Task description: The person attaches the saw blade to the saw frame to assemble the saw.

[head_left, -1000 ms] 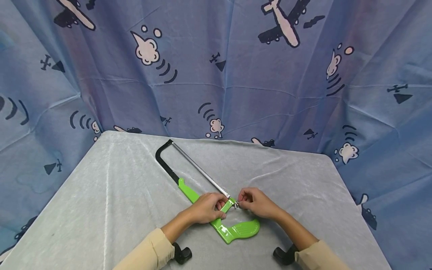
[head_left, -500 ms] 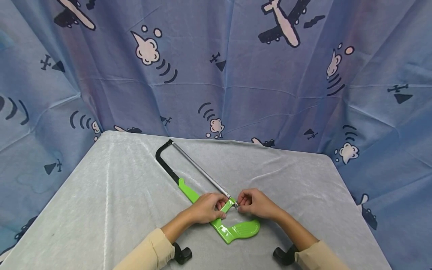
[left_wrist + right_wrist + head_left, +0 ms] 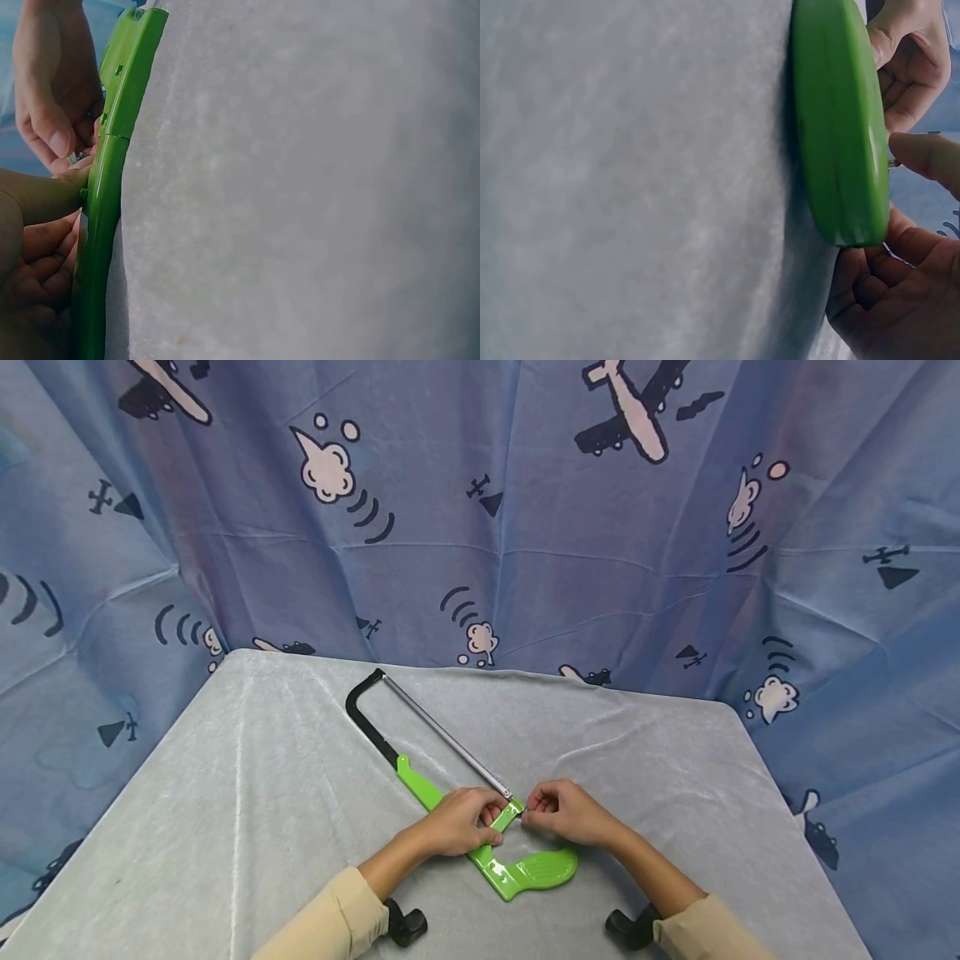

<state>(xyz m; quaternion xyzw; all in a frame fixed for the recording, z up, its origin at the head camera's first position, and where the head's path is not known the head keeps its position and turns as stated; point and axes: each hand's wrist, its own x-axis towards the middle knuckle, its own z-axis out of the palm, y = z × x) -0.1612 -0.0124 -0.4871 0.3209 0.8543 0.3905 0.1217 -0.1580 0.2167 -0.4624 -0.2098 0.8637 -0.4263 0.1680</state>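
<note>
A hacksaw with a green handle (image 3: 543,871), a black front bow (image 3: 360,714) and a silver blade bar (image 3: 442,735) lies flat on the cloth, slanting to the far left. My left hand (image 3: 459,822) holds the green frame near the blade's lower mount, thumb on one side and fingers on the other. From the right, my right hand (image 3: 570,814) pinches the small metal wing nut (image 3: 893,163) at the end of that mount. Its fingers mostly cover the nut in the head view. In the left wrist view the green frame (image 3: 105,187) runs between the hands and the cloth.
A pale grey cloth (image 3: 300,827) covers the table, with slight creases. Behind its far edge hangs a blue curtain (image 3: 420,527) printed with planes and clouds. Black wrist mounts (image 3: 405,925) stick out below both sleeves.
The right fingertips have moved slightly left and closer over the wing nut, which shows less than before. The left hand and the hacksaw stay in place.
</note>
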